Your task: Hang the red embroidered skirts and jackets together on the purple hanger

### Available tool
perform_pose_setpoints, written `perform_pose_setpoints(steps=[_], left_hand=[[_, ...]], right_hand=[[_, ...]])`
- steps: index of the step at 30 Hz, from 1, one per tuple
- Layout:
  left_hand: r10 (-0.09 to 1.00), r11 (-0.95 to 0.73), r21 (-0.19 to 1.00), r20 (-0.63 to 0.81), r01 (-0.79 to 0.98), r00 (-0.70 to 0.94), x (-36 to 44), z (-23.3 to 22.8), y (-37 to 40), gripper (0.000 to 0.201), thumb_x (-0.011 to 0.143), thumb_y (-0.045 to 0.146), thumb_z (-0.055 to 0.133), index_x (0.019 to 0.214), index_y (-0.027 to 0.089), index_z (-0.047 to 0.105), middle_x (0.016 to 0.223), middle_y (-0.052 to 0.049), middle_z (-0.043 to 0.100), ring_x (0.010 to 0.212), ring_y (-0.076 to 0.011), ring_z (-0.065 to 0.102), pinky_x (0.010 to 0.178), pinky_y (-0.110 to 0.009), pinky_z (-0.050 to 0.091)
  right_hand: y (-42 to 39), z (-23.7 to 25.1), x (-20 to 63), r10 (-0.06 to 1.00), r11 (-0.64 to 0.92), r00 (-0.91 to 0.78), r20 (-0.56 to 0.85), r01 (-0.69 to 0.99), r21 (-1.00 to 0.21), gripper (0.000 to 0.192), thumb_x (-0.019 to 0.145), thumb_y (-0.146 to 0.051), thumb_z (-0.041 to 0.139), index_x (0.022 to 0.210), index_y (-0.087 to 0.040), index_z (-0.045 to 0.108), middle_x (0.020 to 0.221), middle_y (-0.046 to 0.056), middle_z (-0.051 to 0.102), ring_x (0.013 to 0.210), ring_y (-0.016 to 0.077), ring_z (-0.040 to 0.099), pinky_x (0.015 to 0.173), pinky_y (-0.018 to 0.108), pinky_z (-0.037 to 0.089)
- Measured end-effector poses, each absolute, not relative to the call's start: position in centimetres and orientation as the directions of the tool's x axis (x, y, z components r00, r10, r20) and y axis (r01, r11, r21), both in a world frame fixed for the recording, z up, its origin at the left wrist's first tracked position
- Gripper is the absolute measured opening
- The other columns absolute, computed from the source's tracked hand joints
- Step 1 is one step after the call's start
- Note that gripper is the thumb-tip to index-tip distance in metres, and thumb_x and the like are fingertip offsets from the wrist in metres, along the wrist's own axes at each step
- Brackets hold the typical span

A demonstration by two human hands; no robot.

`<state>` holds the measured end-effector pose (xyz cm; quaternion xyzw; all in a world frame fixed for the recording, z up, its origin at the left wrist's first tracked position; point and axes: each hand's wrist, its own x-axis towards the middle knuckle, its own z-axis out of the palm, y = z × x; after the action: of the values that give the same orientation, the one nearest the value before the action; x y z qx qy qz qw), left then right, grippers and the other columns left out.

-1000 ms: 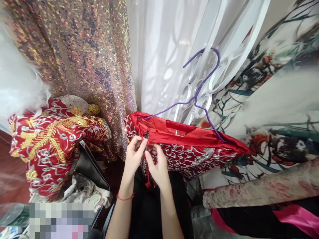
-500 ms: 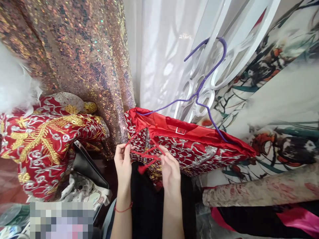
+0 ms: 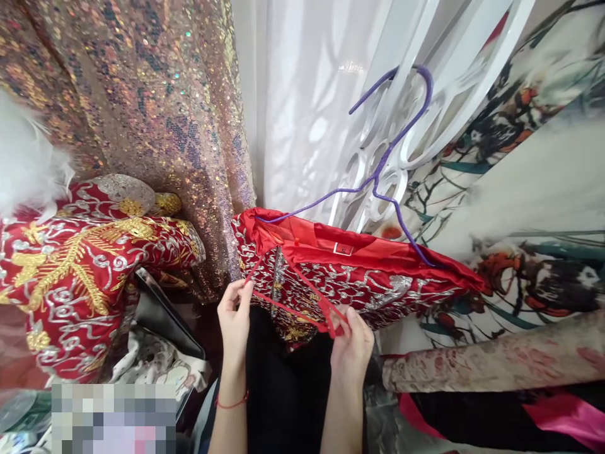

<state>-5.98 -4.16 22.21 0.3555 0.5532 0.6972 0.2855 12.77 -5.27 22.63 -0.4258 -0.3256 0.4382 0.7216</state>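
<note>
A red garment [image 3: 340,272] with silver and gold embroidery hangs in front of me on a purple wire hanger [image 3: 385,154]. Two thin red drawstrings [image 3: 288,307] run from the gap in its satin waistband. My left hand [image 3: 235,301] pinches one drawstring between thumb and fingers, just below the waistband's left end. Lower and to the right, my right hand [image 3: 350,337] is closed on the other drawstring, where the red cord gathers in loops by the fingertips. A red string bracelet [image 3: 232,401] circles my left wrist.
Another embroidered red garment [image 3: 89,271] lies at left beside a black flat case [image 3: 165,309]. A sequined curtain [image 3: 155,94] hangs behind it. A white openwork rack [image 3: 401,145] stands behind the hanger. Patterned fabric [image 3: 529,265] and a floral roll [image 3: 491,356] are at right.
My right hand has moved right and slightly down, drawing the red drawstring out toward the right. My left hand has stayed nearly in place, still pinching its drawstring.
</note>
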Motion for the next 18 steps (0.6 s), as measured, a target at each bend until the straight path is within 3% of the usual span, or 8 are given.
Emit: perform_pose_setpoints(steps=[2, 4, 8, 11, 15, 18], left_hand=[[0.761, -0.239, 0.971, 0.182, -0.008, -0.623, -6.6, 22.0, -4.1, 0.032, 0.08, 0.048, 0.075, 0.089, 0.017, 0.069, 0.076, 0.002, 0.061, 0.072, -0.0109, 0.054, 0.072, -0.021, 0.043], [0.74, -0.238, 0.971, 0.18, -0.002, -0.648, -7.3, 21.7, -4.2, 0.031, 0.08, 0.046, 0.075, 0.088, 0.017, 0.069, 0.08, 0.0, 0.063, 0.075, -0.0118, 0.056, 0.072, -0.021, 0.044], [0.732, -0.197, 0.98, 0.164, 0.025, -0.661, -8.0, 21.1, -4.5, 0.031, 0.081, 0.046, 0.073, 0.089, 0.017, 0.068, 0.083, -0.001, 0.065, 0.077, -0.0132, 0.058, 0.072, -0.022, 0.046], [0.737, -0.218, 0.974, 0.208, 0.064, -0.643, -7.6, 21.1, -4.7, 0.034, 0.082, 0.044, 0.074, 0.101, 0.017, 0.066, 0.086, -0.002, 0.065, 0.079, -0.0128, 0.06, 0.074, -0.023, 0.047], [0.687, -0.271, 0.931, 0.364, 0.243, -0.629, -6.2, 22.5, -4.9, 0.033, 0.087, 0.039, 0.069, 0.113, 0.019, 0.062, 0.093, -0.003, 0.064, 0.084, -0.0142, 0.062, 0.078, -0.026, 0.049], [0.622, -0.335, 0.764, 0.619, 0.552, -0.479, -5.9, 25.3, -4.7, 0.031, 0.09, 0.029, 0.065, 0.119, 0.021, 0.063, 0.114, -0.01, 0.063, 0.103, -0.0198, 0.061, 0.088, -0.032, 0.049]], right_hand=[[-5.4, 23.3, 13.5, 0.897, 0.272, 0.435, 0.076, -0.409, -0.871, 0.039, 0.077, -0.052, 0.071, 0.06, -0.019, 0.061, 0.064, 0.002, 0.06, 0.068, 0.0166, 0.062, 0.066, 0.03, 0.05], [-5.4, 23.6, 14.6, 0.875, 0.28, 0.485, -0.001, -0.506, -0.816, 0.035, 0.076, -0.047, 0.071, 0.056, -0.02, 0.059, 0.059, -0.001, 0.056, 0.068, 0.0161, 0.062, 0.071, 0.031, 0.052], [-5.3, 23.1, 16.8, 0.862, 0.247, 0.489, -0.137, -0.638, -0.729, 0.056, 0.076, -0.039, 0.069, 0.043, -0.023, 0.027, 0.037, -0.009, 0.028, 0.039, 0.0066, 0.035, 0.064, 0.028, 0.05], [-5.0, 22.6, 17.4, 0.861, 0.221, 0.487, -0.145, -0.616, -0.756, 0.056, 0.074, -0.041, 0.07, 0.044, -0.022, 0.027, 0.037, -0.009, 0.03, 0.037, 0.0051, 0.031, 0.053, 0.024, 0.044], [-4.8, 22.7, 16.3, 0.884, 0.204, 0.453, -0.118, -0.599, -0.775, 0.057, 0.074, -0.044, 0.072, 0.046, -0.022, 0.028, 0.039, -0.01, 0.028, 0.037, 0.0049, 0.03, 0.045, 0.023, 0.035], [-4.7, 22.6, 15.0, 0.916, 0.176, 0.394, -0.078, -0.568, -0.804, 0.057, 0.077, -0.046, 0.071, 0.047, -0.022, 0.03, 0.042, -0.01, 0.028, 0.036, 0.0049, 0.03, 0.042, 0.023, 0.032]])
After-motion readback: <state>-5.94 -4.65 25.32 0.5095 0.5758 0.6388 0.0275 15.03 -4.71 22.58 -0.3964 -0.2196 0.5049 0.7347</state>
